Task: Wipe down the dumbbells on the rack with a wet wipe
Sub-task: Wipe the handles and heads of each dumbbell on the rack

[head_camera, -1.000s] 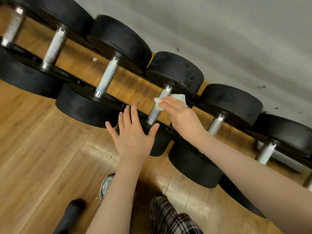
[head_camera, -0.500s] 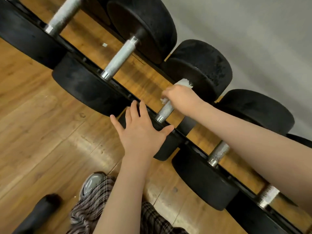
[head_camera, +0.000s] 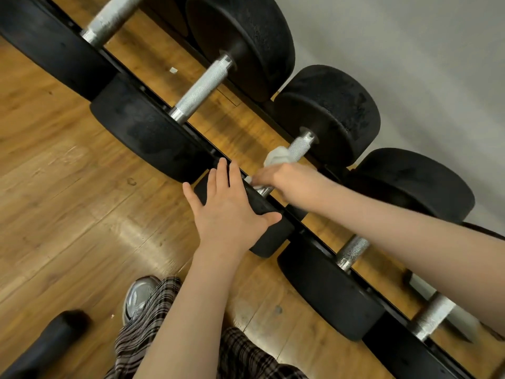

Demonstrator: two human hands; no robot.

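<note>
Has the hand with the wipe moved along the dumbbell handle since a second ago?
Yes. The right hand with the wet wipe slid down the handle, away from the far weight head, toward the near end.

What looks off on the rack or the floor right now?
Little stands out. A small white scrap lies on the wood floor beneath the rack, between two handles. The far head of the dumbbell being wiped looks scuffed and dusty. All dumbbells sit level in the rack.

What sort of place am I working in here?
Most likely a gym's free-weights area: black dumbbells with knurled steel handles sit in a row on a low black rack, over wood-look flooring beside a plain grey wall.
</note>
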